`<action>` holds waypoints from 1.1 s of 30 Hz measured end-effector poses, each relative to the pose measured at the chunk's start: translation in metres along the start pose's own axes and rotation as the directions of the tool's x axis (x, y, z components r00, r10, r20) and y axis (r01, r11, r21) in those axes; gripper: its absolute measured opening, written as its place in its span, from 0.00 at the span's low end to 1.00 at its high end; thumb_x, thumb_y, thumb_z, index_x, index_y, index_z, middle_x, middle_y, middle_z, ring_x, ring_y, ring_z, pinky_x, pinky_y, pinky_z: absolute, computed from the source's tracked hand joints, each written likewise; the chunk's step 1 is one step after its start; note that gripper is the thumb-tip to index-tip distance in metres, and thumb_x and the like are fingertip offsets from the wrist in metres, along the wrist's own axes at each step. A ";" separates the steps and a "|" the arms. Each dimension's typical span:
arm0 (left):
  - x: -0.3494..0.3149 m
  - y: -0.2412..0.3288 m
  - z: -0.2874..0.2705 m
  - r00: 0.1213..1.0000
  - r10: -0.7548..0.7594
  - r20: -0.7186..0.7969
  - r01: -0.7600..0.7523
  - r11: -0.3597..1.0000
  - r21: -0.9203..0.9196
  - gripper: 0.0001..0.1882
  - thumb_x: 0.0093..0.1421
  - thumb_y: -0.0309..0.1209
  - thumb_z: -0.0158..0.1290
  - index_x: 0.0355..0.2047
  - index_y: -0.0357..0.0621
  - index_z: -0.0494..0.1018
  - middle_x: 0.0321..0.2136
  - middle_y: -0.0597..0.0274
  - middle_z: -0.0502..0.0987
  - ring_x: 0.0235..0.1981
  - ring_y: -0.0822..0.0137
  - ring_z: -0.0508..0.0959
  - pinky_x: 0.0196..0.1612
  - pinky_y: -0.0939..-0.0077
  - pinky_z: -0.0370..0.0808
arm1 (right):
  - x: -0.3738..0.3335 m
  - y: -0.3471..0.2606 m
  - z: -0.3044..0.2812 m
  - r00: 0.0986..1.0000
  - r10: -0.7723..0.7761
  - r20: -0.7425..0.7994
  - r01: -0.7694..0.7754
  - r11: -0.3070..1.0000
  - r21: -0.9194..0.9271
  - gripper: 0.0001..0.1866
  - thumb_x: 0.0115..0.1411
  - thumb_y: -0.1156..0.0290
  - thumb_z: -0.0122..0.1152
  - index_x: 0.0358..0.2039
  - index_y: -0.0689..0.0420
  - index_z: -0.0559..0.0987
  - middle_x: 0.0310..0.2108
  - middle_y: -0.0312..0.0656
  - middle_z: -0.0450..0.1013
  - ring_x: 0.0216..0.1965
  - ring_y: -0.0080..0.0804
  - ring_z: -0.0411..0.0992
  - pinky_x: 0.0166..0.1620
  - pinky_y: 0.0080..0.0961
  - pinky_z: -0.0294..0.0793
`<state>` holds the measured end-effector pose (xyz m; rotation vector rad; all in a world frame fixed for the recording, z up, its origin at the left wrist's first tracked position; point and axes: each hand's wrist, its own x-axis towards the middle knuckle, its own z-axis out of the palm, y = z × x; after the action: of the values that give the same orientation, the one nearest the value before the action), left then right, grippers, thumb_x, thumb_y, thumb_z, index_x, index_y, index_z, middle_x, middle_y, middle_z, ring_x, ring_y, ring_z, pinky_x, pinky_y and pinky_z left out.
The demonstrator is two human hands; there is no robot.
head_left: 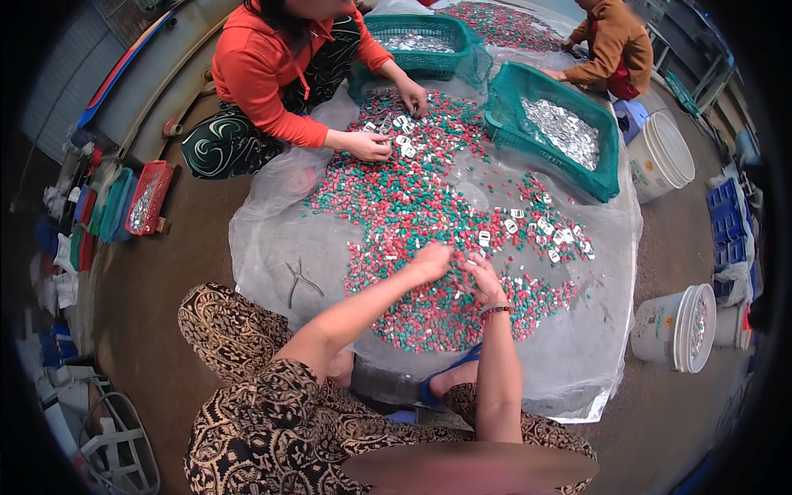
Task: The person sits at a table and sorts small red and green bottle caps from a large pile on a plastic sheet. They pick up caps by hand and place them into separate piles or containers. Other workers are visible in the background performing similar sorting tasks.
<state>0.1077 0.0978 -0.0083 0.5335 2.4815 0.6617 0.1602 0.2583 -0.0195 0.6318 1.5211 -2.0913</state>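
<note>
Red and green pebble-like pieces (396, 198) lie in a wide heap on a sheet of clear plastic (305, 239). Over the near part of this heap my left hand (431, 262) is closed, fingers bent inward. Close to its right, my right hand (487, 282), a beaded bracelet at the wrist, has its fingers drawn together toward the left one. Whatever they pinch is too small and blurred to name. Silvery metal pieces with slots (551, 234) are scattered beyond my right hand, among the pebbles. A pair of pliers (302, 282) rests on the plastic, left of my forearm.
Across the heap, a person in an orange top (268, 78) handles metal pieces. Another in brown (615, 45) works at the far right. Green baskets (606, 177) hold silvery pieces. White buckets (656, 330) stand at right, a red basket (139, 202) at left.
</note>
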 end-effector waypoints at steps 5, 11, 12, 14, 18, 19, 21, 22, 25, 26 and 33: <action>-0.022 -0.022 -0.038 0.936 0.161 -0.313 -0.121 0.982 0.141 0.14 0.43 0.36 0.61 0.29 0.42 0.77 0.33 0.46 0.75 0.37 0.51 0.75 0.41 0.57 0.72 | -0.018 -0.017 0.024 0.978 -0.136 0.156 0.055 0.898 0.436 0.33 0.60 0.65 0.54 0.62 0.53 0.52 0.59 0.39 0.54 0.59 0.38 0.54 0.45 0.49 0.76; -0.023 -0.036 -0.045 0.983 -0.028 -0.179 0.005 0.992 -0.125 0.25 0.45 0.24 0.61 0.46 0.35 0.68 0.25 0.50 0.78 0.21 0.64 0.78 0.25 0.71 0.74 | -0.033 -0.020 -0.005 0.966 -0.190 0.173 0.133 0.945 0.299 0.21 0.60 0.80 0.48 0.55 0.64 0.61 0.44 0.47 0.67 0.44 0.41 0.71 0.45 0.43 0.77; -0.024 -0.036 -0.045 0.980 -0.028 -0.195 -0.003 0.988 -0.154 0.27 0.45 0.24 0.62 0.47 0.36 0.67 0.27 0.50 0.78 0.21 0.64 0.78 0.25 0.70 0.74 | -0.037 -0.020 -0.011 0.966 -0.194 0.172 0.138 0.946 0.293 0.21 0.60 0.81 0.46 0.55 0.63 0.61 0.44 0.47 0.68 0.44 0.42 0.72 0.46 0.41 0.77; -0.027 -0.036 -0.047 0.981 -0.014 -0.191 -0.017 0.987 -0.157 0.33 0.43 0.28 0.64 0.51 0.39 0.67 0.33 0.49 0.76 0.27 0.65 0.78 0.29 0.71 0.75 | -0.045 -0.018 -0.020 0.975 -0.201 0.097 0.167 0.945 0.282 0.26 0.60 0.83 0.43 0.60 0.60 0.56 0.50 0.53 0.64 0.46 0.44 0.71 0.46 0.37 0.77; -0.036 -0.034 -0.057 0.998 0.066 0.007 -0.064 0.978 -0.200 0.28 0.48 0.37 0.63 0.49 0.40 0.69 0.34 0.58 0.76 0.32 0.67 0.77 0.34 0.75 0.75 | -0.049 -0.010 -0.028 0.989 -0.146 -0.007 0.135 0.901 0.412 0.30 0.59 0.83 0.44 0.62 0.60 0.52 0.53 0.57 0.60 0.44 0.49 0.72 0.46 0.41 0.77; -0.038 -0.033 -0.057 0.993 -0.013 0.117 0.065 0.890 -0.451 0.25 0.51 0.38 0.60 0.48 0.40 0.69 0.34 0.59 0.76 0.32 0.69 0.77 0.34 0.76 0.75 | -0.047 -0.006 -0.029 0.985 -0.164 0.047 0.125 0.881 0.456 0.30 0.59 0.83 0.44 0.62 0.59 0.51 0.54 0.57 0.60 0.44 0.49 0.72 0.46 0.40 0.77; -0.041 -0.033 -0.056 0.952 -0.088 0.293 0.293 0.540 -0.789 0.19 0.57 0.38 0.55 0.46 0.41 0.70 0.33 0.62 0.76 0.30 0.71 0.76 0.34 0.78 0.75 | -0.043 0.000 -0.035 0.987 -0.156 0.032 0.119 0.854 0.506 0.31 0.60 0.82 0.45 0.63 0.57 0.50 0.55 0.56 0.60 0.43 0.48 0.72 0.45 0.40 0.78; -0.043 -0.033 -0.055 0.945 -0.035 0.326 0.315 0.369 -0.874 0.13 0.63 0.36 0.48 0.44 0.43 0.70 0.32 0.65 0.76 0.30 0.73 0.76 0.33 0.78 0.75 | -0.043 0.006 -0.040 0.976 -0.212 0.039 0.160 0.835 0.526 0.33 0.59 0.81 0.45 0.64 0.53 0.49 0.56 0.55 0.59 0.42 0.47 0.73 0.43 0.37 0.79; -0.043 -0.035 -0.047 0.960 0.151 0.236 0.230 0.060 -0.971 0.13 0.62 0.38 0.49 0.40 0.43 0.69 0.31 0.61 0.76 0.31 0.67 0.78 0.36 0.70 0.78 | -0.038 0.021 -0.057 0.940 -0.265 -0.213 0.319 0.902 0.290 0.35 0.58 0.81 0.46 0.64 0.49 0.48 0.56 0.54 0.59 0.41 0.45 0.73 0.42 0.35 0.80; -0.042 -0.034 -0.044 0.950 0.216 0.225 0.239 -0.042 -0.970 0.13 0.62 0.39 0.49 0.39 0.43 0.69 0.31 0.62 0.75 0.32 0.66 0.77 0.36 0.70 0.78 | -0.034 0.027 -0.063 0.891 -0.303 -0.339 0.354 0.930 0.101 0.36 0.54 0.79 0.52 0.63 0.49 0.54 0.53 0.52 0.64 0.39 0.43 0.74 0.40 0.33 0.79; -0.012 0.001 -0.018 0.936 0.217 0.279 0.247 0.160 -0.956 0.15 0.57 0.40 0.56 0.38 0.45 0.68 0.23 0.74 0.66 0.24 0.81 0.65 0.23 0.87 0.61 | -0.002 0.064 -0.038 0.919 -0.369 -0.138 -0.139 0.022 -0.990 0.16 0.46 0.70 0.54 0.36 0.61 0.78 0.35 0.52 0.74 0.43 0.49 0.70 0.49 0.51 0.66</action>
<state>0.1071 0.0863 0.0101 0.0331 1.1572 1.7909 0.2046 0.2777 -0.0764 0.2516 2.7899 -0.3412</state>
